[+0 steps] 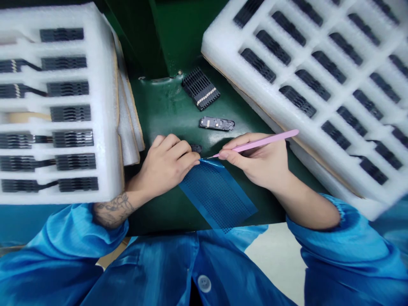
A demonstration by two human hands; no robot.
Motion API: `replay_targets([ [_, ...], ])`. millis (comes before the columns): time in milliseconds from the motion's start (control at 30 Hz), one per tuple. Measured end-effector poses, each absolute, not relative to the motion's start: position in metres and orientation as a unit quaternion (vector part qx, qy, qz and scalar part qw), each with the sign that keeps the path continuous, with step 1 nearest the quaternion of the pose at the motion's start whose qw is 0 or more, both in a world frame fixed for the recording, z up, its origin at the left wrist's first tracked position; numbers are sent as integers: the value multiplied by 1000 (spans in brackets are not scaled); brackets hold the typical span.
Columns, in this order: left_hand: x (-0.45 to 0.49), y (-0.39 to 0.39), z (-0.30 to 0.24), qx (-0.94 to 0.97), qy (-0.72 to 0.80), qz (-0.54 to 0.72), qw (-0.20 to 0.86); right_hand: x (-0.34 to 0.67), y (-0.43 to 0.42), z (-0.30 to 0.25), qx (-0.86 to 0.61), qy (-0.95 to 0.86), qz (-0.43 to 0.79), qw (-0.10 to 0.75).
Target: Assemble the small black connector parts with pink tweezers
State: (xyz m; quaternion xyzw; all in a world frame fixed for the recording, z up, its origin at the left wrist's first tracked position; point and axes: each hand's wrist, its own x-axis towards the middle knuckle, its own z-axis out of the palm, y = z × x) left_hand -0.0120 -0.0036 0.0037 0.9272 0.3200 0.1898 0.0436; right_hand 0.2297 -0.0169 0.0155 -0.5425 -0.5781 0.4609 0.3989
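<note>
My left hand is curled closed on the green table, its fingertips pressing the top corner of a blue perforated film sheet and touching a small black part partly hidden behind the fingers. My right hand pinches pink tweezers like a pen, the tip resting at the upper edge of the blue sheet right beside my left fingertips. Just beyond the hands lies a small black module, and further back a stack of black ribbed parts.
A white foam tray with slots of black parts stands at the left, on a pile of foam sheets. A larger tilted foam tray with several filled slots covers the right. The green table shows between them. Blue sleeves fill the bottom.
</note>
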Motion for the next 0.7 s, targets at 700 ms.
replay_targets([
  [700, -16, -7, 3, 911, 331, 222, 106, 227, -15, 16, -595, -554, 409, 415],
])
